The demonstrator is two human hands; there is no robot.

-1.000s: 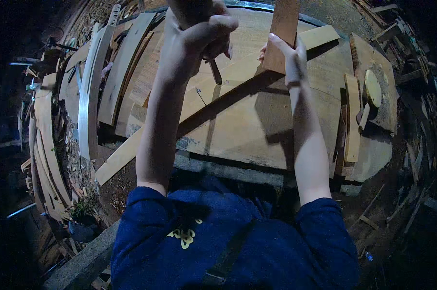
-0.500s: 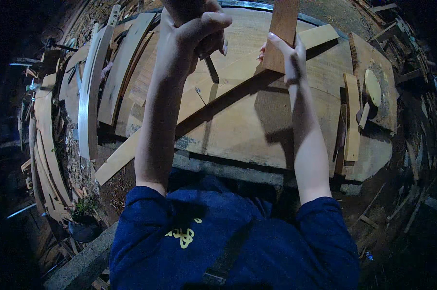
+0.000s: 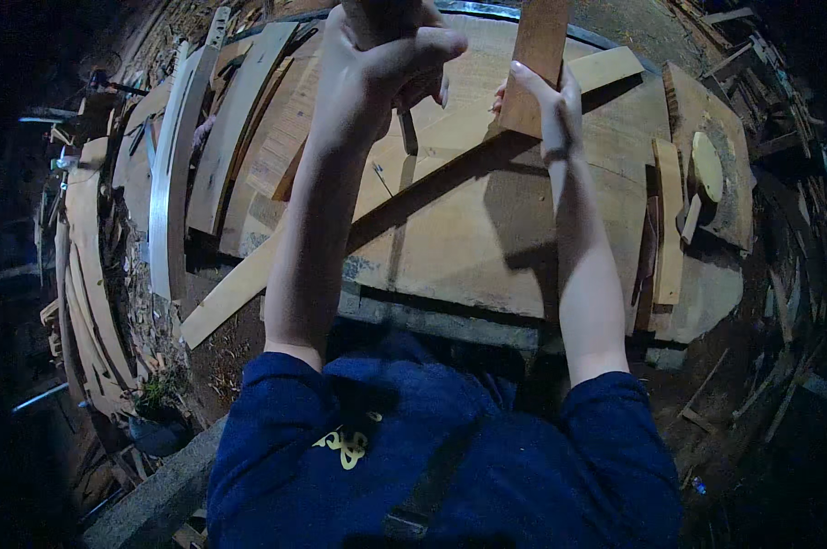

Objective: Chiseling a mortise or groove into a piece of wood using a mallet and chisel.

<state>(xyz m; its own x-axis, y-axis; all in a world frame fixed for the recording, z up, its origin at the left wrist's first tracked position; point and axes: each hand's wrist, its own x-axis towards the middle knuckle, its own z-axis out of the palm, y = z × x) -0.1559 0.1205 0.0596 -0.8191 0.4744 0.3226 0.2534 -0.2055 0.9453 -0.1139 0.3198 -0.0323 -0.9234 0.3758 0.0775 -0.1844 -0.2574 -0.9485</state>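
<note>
My left hand [image 3: 390, 69] is closed around a thick brown wooden handle [image 3: 381, 20], cut off by the top edge. Below that fist, a dark narrow bar [image 3: 408, 134] like a chisel blade reaches down to a pale wooden plank [image 3: 459, 137]; the fist hides whether handle and bar join. My right hand [image 3: 557, 102] grips the side of a reddish-brown wooden board [image 3: 532, 78], fingers behind it and thumb in front. The board is raised, with its lower end over the plank. A thin dark sliver or mark [image 3: 383, 179] shows on the plank, left of the bar.
The plank lies diagonally across a wide wooden worktop [image 3: 468, 265], its near left end overhanging. Several boards [image 3: 239, 128] and a pale metallic-looking bar [image 3: 166, 183] lie at the left. At the right are a short board [image 3: 667, 220] and a pale oval wooden piece [image 3: 706, 166].
My left hand and the brown handle have shifted right, toward the board. The dark bar leans more upright. My right hand and the board have barely moved.
</note>
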